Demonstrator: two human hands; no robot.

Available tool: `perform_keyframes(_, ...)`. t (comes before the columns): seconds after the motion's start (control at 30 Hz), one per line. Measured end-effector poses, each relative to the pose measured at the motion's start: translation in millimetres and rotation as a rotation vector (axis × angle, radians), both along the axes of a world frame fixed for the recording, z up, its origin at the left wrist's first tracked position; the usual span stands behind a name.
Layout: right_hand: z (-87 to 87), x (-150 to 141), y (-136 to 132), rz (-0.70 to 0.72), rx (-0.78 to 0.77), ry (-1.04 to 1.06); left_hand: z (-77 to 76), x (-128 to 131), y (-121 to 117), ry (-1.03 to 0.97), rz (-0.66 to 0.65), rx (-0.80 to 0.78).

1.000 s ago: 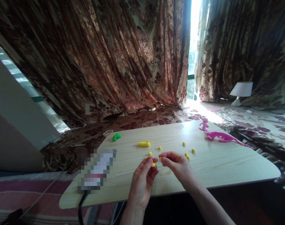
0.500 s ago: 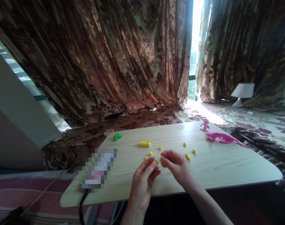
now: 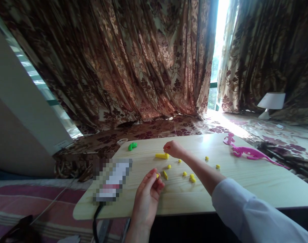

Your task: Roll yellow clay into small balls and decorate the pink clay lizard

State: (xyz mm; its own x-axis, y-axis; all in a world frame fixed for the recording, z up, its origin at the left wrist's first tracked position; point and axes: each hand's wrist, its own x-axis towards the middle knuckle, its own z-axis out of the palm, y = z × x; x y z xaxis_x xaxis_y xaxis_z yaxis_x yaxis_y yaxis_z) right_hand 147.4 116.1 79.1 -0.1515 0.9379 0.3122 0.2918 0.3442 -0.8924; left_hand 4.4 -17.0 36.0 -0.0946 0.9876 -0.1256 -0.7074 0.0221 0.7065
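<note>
My left hand [image 3: 147, 194] is above the front of the table, thumb and fingers pinching a small yellow clay-like lump [image 3: 157, 176]. My right hand [image 3: 174, 149] reaches over the far part of the table, its fingers curled together; whatever is in them is hidden. Just under it lies a yellow stick-shaped piece [image 3: 161, 156], partly covered at its right end. A thin yellow piece [image 3: 165, 174] rests right of my left fingertips. Several small yellow balls dot the tabletop, among them one ball [image 3: 169, 166] near the middle and a touching clump [image 3: 192, 178] below my right forearm.
A green curved piece [image 3: 132, 146] sits at the table's far left. Along the left side lies a blurred-out flat object [image 3: 114, 180] with a black cord. Pink figures [image 3: 250, 152] lie at the right. Behind the table [image 3: 229, 192] are curtains and a white lamp [image 3: 271, 101].
My right hand has left the side of my left hand and moved away to the yellow stick. My left hand has drawn slightly left, still pinching its lump. The view has turned a little left.
</note>
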Motion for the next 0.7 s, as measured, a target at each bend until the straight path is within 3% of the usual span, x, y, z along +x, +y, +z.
perform_keyframes(0.13, -1.0, -8.5, -29.2, 0.124, -0.062, 0.034, -4.7, -8.8, 3.3, -0.008, 0.076, -0.027)
perform_keyframes(0.27, -1.2, -6.4, -71.9, 0.229, -0.140, 0.128, -0.7, -0.8, -1.4, -0.017, 0.030, 0.005)
perform_keyframes(0.43, -7.0, 5.8, -109.3, 0.215, -0.167, 0.279, 6.4, 15.1, -9.3, 0.044, -0.067, 0.059)
perform_keyframes(0.7, -24.6, 16.0, -125.4, 0.104, -0.153, 0.463, 3.7, 30.7, -10.7, 0.093, -0.124, 0.108)
